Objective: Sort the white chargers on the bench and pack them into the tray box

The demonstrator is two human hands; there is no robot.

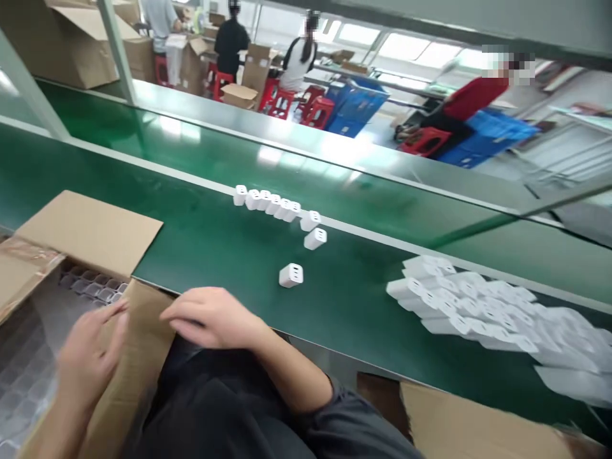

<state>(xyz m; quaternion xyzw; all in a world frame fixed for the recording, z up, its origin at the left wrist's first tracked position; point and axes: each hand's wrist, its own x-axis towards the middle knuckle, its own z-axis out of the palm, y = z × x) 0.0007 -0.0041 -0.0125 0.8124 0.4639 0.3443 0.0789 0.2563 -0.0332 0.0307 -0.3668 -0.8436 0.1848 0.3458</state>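
Head view: two hands. Right hand is loosely curved, thumb and fingers parted, bare; left hand is blurred, grip undeterminable. Nine separate white blocks on the green bench: six in a row, two beside it, one nearest block right of both hands, ported end rightward, long axis crosswise. One pile, uncountable.

No legible text or labels.
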